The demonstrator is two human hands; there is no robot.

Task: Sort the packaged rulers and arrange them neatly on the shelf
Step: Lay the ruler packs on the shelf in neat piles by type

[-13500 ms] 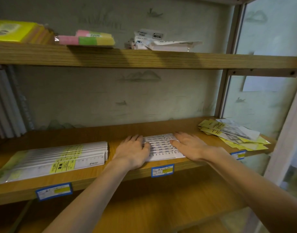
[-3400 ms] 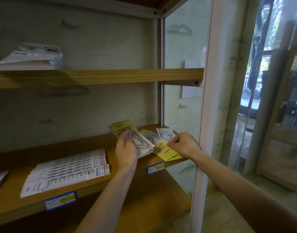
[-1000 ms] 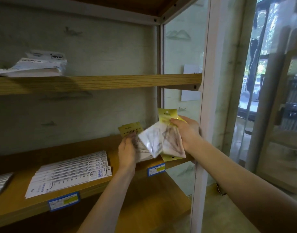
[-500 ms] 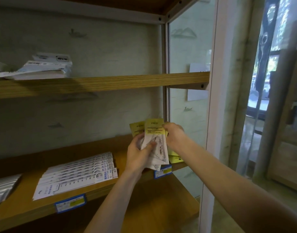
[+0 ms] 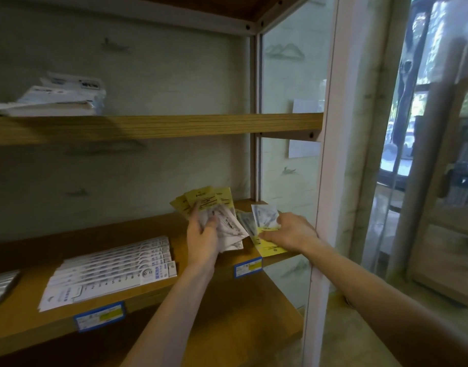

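My left hand [image 5: 202, 235] holds a fanned bunch of yellow-topped ruler packets [image 5: 210, 207] upright above the right end of the middle shelf [image 5: 190, 282]. My right hand [image 5: 289, 233] lies on the loose yellow-and-clear packets [image 5: 264, 221] that rest on the shelf by the right post, with its fingers pinching one of them. A neat overlapping row of white straight-ruler packages [image 5: 113, 268] lies flat on the same shelf to the left of my hands.
The shelf's front edge carries blue price tags [image 5: 247, 266] [image 5: 99, 315]. White packets [image 5: 60, 99] are stacked on the upper shelf. More grey packages [image 5: 0, 284] show at the far left. A white frame post [image 5: 325, 181] and glass stand to the right.
My right hand let go of the packet it added to the bunch in my left hand and dropped to the loose packets on the shelf. The bunch is now fanned wider.
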